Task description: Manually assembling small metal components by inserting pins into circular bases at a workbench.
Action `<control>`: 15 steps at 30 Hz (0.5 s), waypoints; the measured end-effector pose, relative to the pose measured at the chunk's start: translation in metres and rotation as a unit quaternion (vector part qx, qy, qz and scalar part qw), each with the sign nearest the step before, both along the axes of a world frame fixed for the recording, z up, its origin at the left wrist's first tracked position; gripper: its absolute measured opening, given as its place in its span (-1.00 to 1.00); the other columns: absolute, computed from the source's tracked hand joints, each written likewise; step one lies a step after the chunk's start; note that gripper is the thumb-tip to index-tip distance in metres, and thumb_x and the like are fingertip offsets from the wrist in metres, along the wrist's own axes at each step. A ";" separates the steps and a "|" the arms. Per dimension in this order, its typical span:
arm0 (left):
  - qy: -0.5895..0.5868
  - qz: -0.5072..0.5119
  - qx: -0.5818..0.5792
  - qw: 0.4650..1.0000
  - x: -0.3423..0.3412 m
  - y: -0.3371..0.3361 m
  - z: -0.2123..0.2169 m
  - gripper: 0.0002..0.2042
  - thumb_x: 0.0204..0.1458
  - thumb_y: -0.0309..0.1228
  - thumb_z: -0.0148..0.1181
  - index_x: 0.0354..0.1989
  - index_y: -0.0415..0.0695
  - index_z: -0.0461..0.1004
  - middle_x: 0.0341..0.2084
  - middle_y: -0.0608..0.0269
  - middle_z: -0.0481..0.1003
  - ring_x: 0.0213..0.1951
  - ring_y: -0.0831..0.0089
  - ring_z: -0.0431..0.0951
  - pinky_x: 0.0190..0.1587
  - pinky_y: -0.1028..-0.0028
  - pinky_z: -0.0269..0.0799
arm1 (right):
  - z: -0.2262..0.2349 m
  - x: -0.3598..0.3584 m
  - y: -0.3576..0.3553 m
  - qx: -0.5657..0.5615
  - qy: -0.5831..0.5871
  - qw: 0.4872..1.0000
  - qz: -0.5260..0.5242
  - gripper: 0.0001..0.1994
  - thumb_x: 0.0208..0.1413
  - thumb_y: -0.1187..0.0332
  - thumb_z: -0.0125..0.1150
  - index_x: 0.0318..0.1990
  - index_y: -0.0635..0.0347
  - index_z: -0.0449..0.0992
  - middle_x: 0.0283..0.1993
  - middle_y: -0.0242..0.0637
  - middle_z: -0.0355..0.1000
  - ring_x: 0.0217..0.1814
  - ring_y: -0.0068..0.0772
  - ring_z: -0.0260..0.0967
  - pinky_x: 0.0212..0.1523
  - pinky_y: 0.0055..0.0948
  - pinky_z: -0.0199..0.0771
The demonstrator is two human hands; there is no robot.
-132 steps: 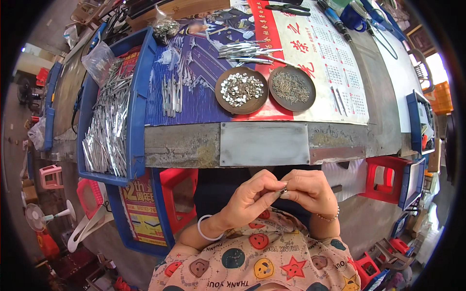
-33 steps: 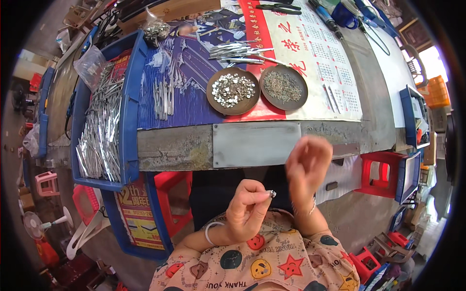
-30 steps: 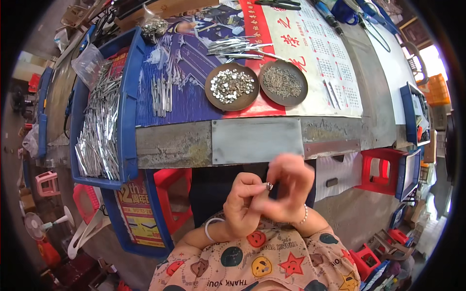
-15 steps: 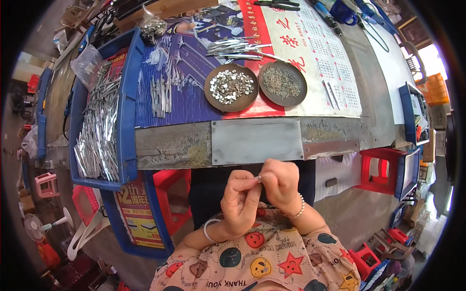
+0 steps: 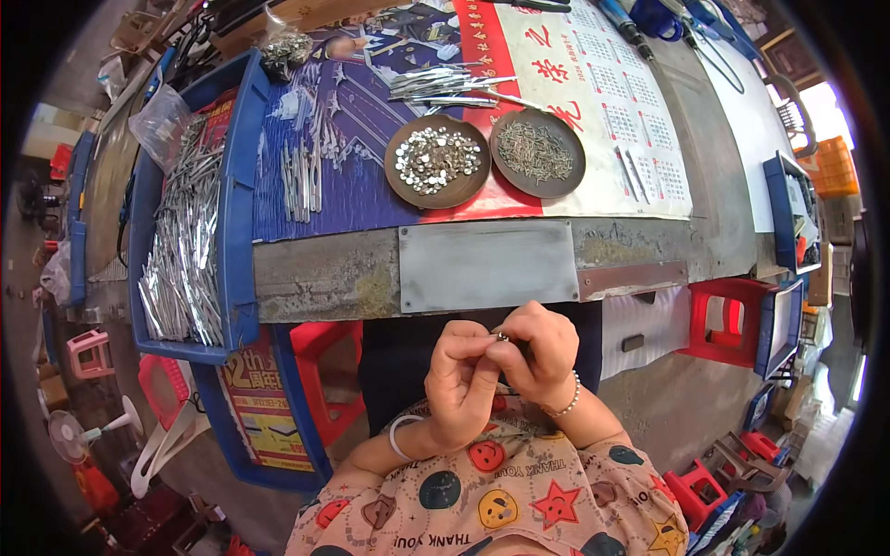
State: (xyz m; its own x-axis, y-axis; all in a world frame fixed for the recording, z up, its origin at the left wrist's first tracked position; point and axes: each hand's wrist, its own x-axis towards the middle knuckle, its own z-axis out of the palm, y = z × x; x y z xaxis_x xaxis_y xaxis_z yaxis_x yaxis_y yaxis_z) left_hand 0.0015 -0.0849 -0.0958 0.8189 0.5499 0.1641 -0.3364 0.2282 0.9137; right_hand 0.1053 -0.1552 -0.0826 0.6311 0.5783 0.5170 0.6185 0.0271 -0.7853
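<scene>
In front of my chest, just below the table edge, both hands meet fingertip to fingertip. My left hand (image 5: 464, 372) pinches with thumb and index finger, and my right hand (image 5: 540, 350) is curled closed against it. Between the fingertips shows a small shiny metal piece (image 5: 502, 336); its exact kind is too small to make out. Beyond the hands, a brown dish (image 5: 399, 193) holds small round silvery discs. Touching it on the right, a second brown dish (image 5: 577, 176) holds thin short metal pins. A grey metal plate (image 5: 487, 269) lies at the table's front edge.
At the left, a blue crate (image 5: 243, 269) is filled with long silvery metal strips. More strips (image 5: 445, 85) lie in a pile behind the dishes, with a row (image 5: 301, 181) to their left. Two slim pieces (image 5: 633, 174) rest on the calendar sheet. Red stools (image 5: 728, 324) stand below.
Both hands stay together in nearly the same place. The fingers of my right hand have shifted around the small metal piece, and its thumb now shows more. The view has moved slightly.
</scene>
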 end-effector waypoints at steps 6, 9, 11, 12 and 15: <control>0.028 0.003 -0.016 0.999 0.003 -0.004 -0.003 -0.84 0.13 -0.70 -0.03 -0.14 -0.25 0.29 -0.18 0.20 0.25 -0.42 0.72 0.29 -0.43 0.74 0.26 | -0.008 -0.002 -0.005 -0.043 -0.009 0.999 -0.031 -0.79 0.05 0.34 0.17 -0.53 0.24 0.37 -0.67 -0.27 0.22 -0.73 -0.28 0.19 -0.71 -0.42 0.17; 0.022 -0.010 -0.001 1.000 0.003 -0.002 0.002 -0.83 0.11 -0.72 -0.02 -0.16 -0.24 0.30 -0.19 0.19 0.26 -0.42 0.71 0.29 -0.45 0.74 0.26 | -0.002 0.009 -0.022 -0.040 0.344 0.937 0.047 -0.53 0.29 0.25 -0.30 -0.58 0.30 0.42 -0.65 -0.32 0.33 -0.68 -0.56 0.23 -0.64 -0.59 0.19; 0.029 0.016 0.029 0.999 0.005 0.001 0.002 -0.82 0.06 -0.73 0.04 -0.19 -0.24 0.32 -0.24 0.15 0.30 -0.45 0.66 0.32 -0.48 0.72 0.25 | -0.006 0.012 -0.032 0.012 0.374 0.926 0.042 -0.36 0.31 -0.06 -0.35 -0.49 0.34 0.45 -0.60 -0.33 0.34 -0.63 -0.61 0.27 -0.62 -0.65 0.22; 0.041 0.038 0.115 0.992 0.006 0.004 0.000 -0.81 0.03 -0.73 0.08 -0.21 -0.25 0.33 -0.27 0.13 0.33 -0.46 0.60 0.35 -0.50 0.68 0.27 | -0.007 0.011 -0.035 0.021 0.371 0.928 0.032 -0.33 0.28 -0.12 -0.36 -0.47 0.37 0.45 -0.58 -0.31 0.35 -0.62 -0.60 0.27 -0.61 -0.65 0.24; 0.048 0.072 0.270 0.959 0.011 0.012 0.001 -0.78 -0.05 -0.74 0.15 -0.25 -0.25 0.36 -0.33 0.09 0.38 -0.47 0.47 0.41 -0.52 0.60 0.33 | -0.011 0.009 -0.043 0.024 0.371 0.928 0.032 -0.31 0.27 -0.14 -0.34 -0.40 0.42 0.44 -0.51 -0.25 0.37 -0.57 -0.56 0.31 -0.57 -0.64 0.29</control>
